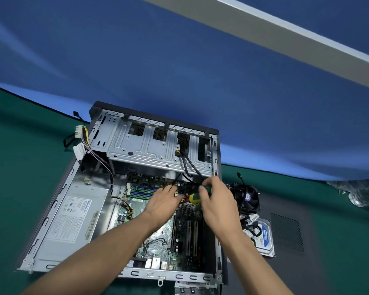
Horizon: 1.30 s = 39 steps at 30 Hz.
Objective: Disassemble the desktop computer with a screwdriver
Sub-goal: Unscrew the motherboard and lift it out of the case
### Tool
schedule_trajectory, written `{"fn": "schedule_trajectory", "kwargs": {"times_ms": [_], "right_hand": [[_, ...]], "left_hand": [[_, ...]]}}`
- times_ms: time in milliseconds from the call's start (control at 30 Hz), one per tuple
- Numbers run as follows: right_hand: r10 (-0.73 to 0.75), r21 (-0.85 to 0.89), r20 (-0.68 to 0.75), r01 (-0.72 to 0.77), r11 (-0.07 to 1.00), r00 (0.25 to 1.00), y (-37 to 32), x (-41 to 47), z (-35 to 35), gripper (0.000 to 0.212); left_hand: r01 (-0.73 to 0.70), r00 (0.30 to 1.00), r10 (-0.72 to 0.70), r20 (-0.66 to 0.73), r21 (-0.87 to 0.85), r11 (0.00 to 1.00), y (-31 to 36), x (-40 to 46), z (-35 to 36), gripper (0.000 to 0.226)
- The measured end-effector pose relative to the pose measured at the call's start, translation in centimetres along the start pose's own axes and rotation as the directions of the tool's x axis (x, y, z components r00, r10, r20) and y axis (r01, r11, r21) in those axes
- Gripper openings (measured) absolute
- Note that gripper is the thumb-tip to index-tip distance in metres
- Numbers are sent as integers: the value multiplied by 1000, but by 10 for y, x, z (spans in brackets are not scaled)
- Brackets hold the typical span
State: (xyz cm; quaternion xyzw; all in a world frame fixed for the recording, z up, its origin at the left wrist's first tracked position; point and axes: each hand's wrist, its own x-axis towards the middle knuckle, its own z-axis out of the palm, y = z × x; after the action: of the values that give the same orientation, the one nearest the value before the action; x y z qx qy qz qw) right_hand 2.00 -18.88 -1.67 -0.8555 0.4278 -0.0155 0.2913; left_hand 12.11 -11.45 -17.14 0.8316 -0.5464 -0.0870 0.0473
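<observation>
Our right hand (217, 201) grips the yellow-and-green-handled screwdriver (197, 195) over the green motherboard (158, 228) in the open grey metal computer case (158, 145), while our left hand (164, 201), fingers straight, touches the board.

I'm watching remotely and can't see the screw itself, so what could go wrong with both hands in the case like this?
1. The screwdriver in the right hand works among loose black cables; it could snag them.
2. A slip could gouge the motherboard, since the tip is hidden.
3. The left hand sits near the tip and may get jabbed.
</observation>
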Motion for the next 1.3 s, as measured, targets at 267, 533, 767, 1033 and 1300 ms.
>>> {"fn": "schedule_trajectory", "kwargs": {"times_ms": [267, 533, 767, 1033, 1300], "right_hand": [[-9, -87, 12, 10, 996, 1000, -3, 3, -1, 15], [-15, -169, 3, 15, 985, 1000, -2, -2, -1, 21], [-67, -126, -5, 66, 990, 998, -1, -6, 1, 13], [-65, -140, -10, 63, 988, 998, 5, -8, 1, 17], [-69, -64, -262, 54, 997, 962, 17, -16, -11, 19]], "left_hand": [[-2, 1000, 2, -14, 6, 1000, 2, 0, 2, 37], [-69, 997, 70, -40, 22, 997, 4, 1, 5, 35], [-128, 990, 132, -57, 64, 990, 4, 1, 2, 33], [-160, 985, 166, -49, 114, 981, 2, 2, 3, 34], [-175, 984, 178, -16, 121, 977, 0, 0, 3, 26]]}}
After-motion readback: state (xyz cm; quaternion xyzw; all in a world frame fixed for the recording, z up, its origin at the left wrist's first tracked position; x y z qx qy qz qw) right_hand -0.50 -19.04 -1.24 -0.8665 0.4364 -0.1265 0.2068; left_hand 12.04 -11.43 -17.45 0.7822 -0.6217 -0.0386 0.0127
